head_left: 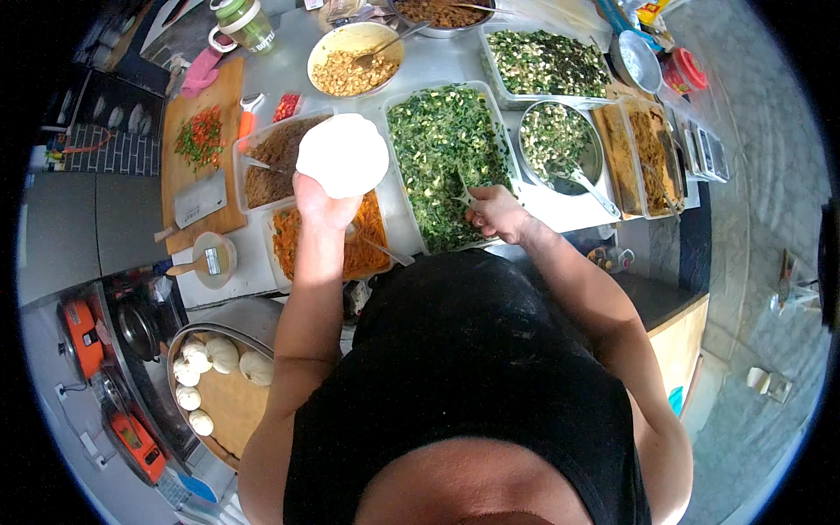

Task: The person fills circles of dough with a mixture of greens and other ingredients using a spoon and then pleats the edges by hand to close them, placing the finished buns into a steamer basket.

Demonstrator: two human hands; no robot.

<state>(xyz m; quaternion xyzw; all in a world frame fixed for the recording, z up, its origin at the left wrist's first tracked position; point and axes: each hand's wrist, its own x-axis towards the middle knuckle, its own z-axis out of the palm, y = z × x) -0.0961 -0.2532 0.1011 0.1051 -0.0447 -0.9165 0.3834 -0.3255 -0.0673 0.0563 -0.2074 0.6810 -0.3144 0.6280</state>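
Observation:
On my left hand (327, 205) lies a round, flat dough wrapper (342, 156), bright white in the light, above the tubs of brown filling (269, 161) and orange shredded filling (285, 244). My right hand (497, 213) grips the handle of a spoon (464, 195), whose end is down in the chopped green filling (436, 141) of a large plastic tub; its bowl is hidden. A steel bowl with green-and-white filling (554, 141) and a white spoon stands right of that tub.
A chopping board (233, 85) with chopped peppers (200, 138) and a cleaver (200, 199) is at the left. Filled buns (222, 354) sit in a round steamer at lower left. Beyond stand a bowl of yellowish filling (354, 72), another green tub (548, 65) and a tub of brown shredded filling (650, 151).

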